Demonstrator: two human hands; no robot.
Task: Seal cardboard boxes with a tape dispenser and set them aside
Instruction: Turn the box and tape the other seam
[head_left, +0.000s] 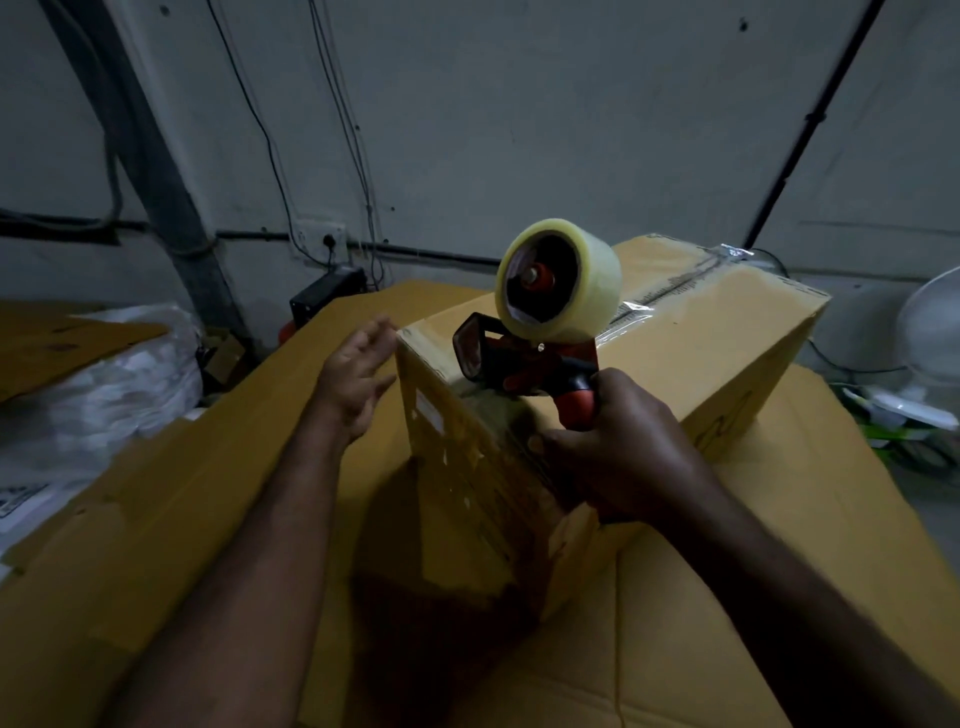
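Flattened cardboard (156, 519) under box (727, 332); our right hand (623, 447) grips tape dispenser (540, 322) atop it, left hand (358, 374) spread beside corner.

We see the right hand (631, 452) gripping the red-and-black handle of a tape dispenser (524, 358) loaded with a clear tape roll (558, 283) — its front end sits on the near top edge of a brown cardboard box (717, 338). The left hand (356, 379), fingers spread, rests beside the box's left corner. Flattened cardboard sheets (156, 519) lie underneath — clear tape already runs along the top seam.
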